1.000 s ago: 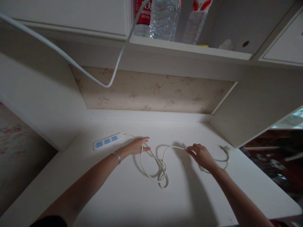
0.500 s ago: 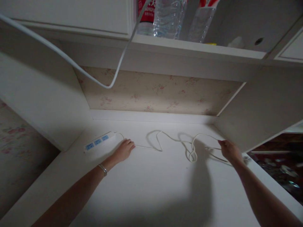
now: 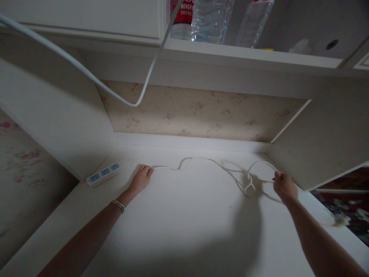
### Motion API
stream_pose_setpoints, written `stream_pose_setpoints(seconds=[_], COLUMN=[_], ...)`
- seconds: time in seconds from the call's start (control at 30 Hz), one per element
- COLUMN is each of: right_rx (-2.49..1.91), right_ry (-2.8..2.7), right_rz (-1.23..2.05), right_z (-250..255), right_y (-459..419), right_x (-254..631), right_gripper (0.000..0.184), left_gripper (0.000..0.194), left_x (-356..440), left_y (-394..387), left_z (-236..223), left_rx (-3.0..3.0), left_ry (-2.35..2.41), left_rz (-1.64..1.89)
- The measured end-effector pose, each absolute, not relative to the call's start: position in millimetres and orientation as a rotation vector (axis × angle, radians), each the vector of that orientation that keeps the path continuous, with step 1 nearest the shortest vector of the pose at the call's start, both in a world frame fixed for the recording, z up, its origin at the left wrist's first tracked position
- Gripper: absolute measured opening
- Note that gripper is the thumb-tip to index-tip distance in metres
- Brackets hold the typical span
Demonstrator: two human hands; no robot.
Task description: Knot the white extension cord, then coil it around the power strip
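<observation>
A white power strip (image 3: 103, 172) with blue sockets lies at the left edge of the white desk (image 3: 184, 231). Its white cord (image 3: 201, 161) runs rightward across the desk, nearly stretched out, with a loose loop near the right. My left hand (image 3: 141, 179), with a bracelet on the wrist, is closed on the cord close to the strip. My right hand (image 3: 284, 186) is closed on the cord at the loop near the right side panel. The plug end (image 3: 340, 220) trails blurred past the desk's right edge.
A shelf (image 3: 248, 57) above holds plastic water bottles (image 3: 211, 19). Another white cable (image 3: 86, 73) hangs across the upper left. White side panels wall in the desk at left and right, with floral wallpaper (image 3: 196, 111) behind. Dark clutter shows beyond the right edge.
The tangled cord has been pulled apart and stretched across the desk. My left hand slid left and my right hand right. The power strip shifted left toward the edge.
</observation>
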State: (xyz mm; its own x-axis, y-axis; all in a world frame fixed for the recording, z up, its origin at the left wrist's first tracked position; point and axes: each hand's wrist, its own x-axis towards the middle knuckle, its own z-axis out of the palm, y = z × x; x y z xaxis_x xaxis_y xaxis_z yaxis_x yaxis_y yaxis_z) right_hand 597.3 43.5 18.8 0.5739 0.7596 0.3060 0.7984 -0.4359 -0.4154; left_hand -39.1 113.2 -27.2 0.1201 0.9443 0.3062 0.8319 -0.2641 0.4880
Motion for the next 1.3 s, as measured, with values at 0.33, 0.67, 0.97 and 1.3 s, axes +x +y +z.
stream_pose_setpoints(seconds=[0.33,0.67,0.97,1.3], right_rx=[-2.051,-1.886,-2.046,-1.583], right_ry=[-1.698,-1.880,-1.818,-1.720], right_rz=[-0.074,-0.183,-0.173,-0.317], right_z=[33.3,38.5,25.2,26.6], right_y=[93.2,138.2,129.6,51.5], right_x=[478.3,445.7,441.3,352.3], right_gripper=[0.044,0.038,0.054,0.040], left_gripper=[0.029,0.066,0.060,0.056], left_x=[-74.6,-196.9,-208.4,-199.9], left_y=[97.2,86.8,79.9,60.3], left_z=[-7.0,-3.3,3.4,11.1], left_rx=[2.427,2.301,2.165,1.943], left_ry=[1.801,2.307,2.435,2.454], left_rz=[0.828,0.214,0.032,0.119])
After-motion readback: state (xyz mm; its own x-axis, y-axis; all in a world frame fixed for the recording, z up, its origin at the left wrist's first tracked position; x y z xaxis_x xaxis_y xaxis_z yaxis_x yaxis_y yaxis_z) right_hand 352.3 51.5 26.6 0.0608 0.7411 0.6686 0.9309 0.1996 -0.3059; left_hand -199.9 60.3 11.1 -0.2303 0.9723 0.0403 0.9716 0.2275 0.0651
